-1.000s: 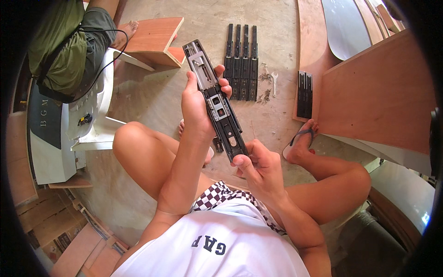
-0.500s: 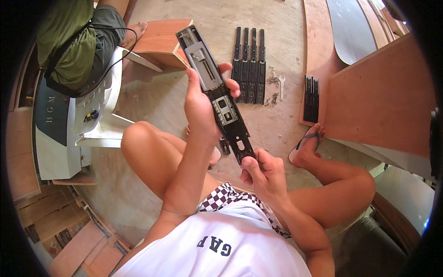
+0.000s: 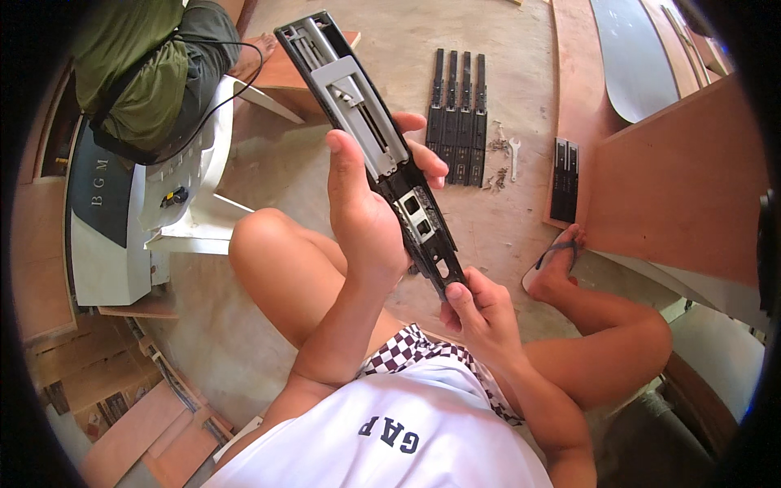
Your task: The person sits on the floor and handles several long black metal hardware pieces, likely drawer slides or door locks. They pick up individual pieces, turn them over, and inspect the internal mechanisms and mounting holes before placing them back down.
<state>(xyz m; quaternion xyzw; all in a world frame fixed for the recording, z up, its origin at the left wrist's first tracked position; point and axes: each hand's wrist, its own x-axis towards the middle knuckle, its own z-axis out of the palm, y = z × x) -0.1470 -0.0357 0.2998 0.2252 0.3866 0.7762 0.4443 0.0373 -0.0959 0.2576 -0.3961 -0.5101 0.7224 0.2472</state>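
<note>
A black and grey metal drawer slide (image 3: 362, 106) is held up slantwise in front of me, its upper end toward the far left. My left hand (image 3: 366, 211) wraps round its middle, thumb along one edge and fingertips showing past the other. At the slide's lower end my right hand (image 3: 480, 309) pinches the tip between thumb and fingers. The face turned up shows a grey plastic piece, a silver plate with square openings and a slotted black rail.
Several black drawer slides (image 3: 457, 122) lie side by side on the floor, near screws (image 3: 497, 159) and a wrench (image 3: 514, 159). More slides (image 3: 565, 180) rest by a wooden panel (image 3: 675, 163) at right. A white chair (image 3: 203, 215) and another person's leg (image 3: 215, 41) are at left.
The slide has risen a little farther up and left in view, with my left hand along it. Its lower section looks drawn farther in, and my right hand still grips the lower end.
</note>
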